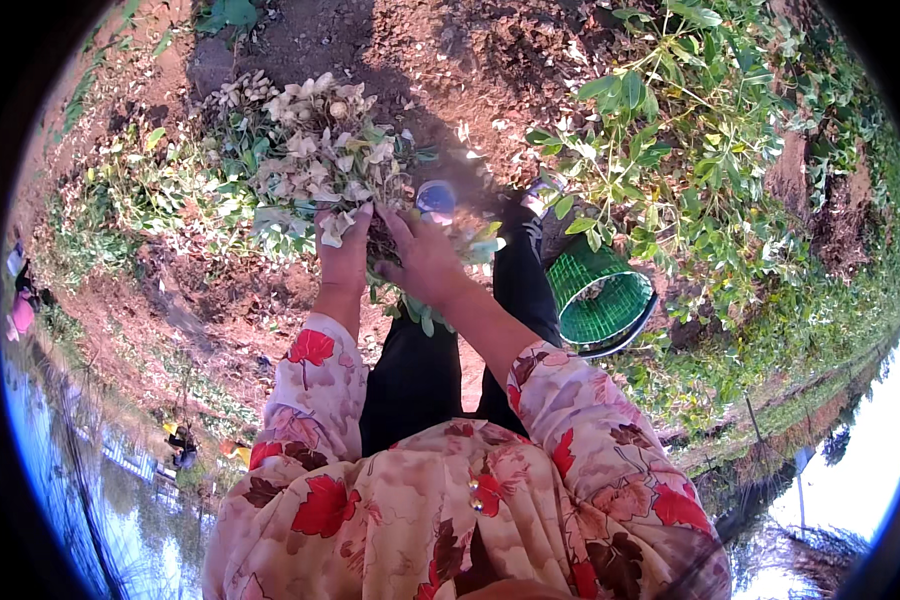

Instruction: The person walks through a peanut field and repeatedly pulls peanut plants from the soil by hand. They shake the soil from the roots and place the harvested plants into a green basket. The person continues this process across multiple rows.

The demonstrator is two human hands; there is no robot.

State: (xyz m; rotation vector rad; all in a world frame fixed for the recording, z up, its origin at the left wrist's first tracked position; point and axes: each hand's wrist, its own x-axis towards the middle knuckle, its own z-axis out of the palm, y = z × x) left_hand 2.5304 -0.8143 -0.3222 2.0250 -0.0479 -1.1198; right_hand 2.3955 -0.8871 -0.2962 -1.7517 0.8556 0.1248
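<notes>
A bunch of uprooted peanut plants with pale, dry-looking leaves is held in front of my legs. My left hand grips it from the left, partly covered by leaves. From the right, my right hand closes around its stems, the thumb apart from the fingers. Both sets of fingertips come close together, and some lie hidden in the foliage. Green leaves hang below my right hand. Beyond the bunch, a cluster of peanut pods lies on a heap of plants.
A green woven basket stands tilted beside my right leg. Leafy green plants crowd the right side. Pulled plants spread over the reddish soil at left. Another person is at the far left edge.
</notes>
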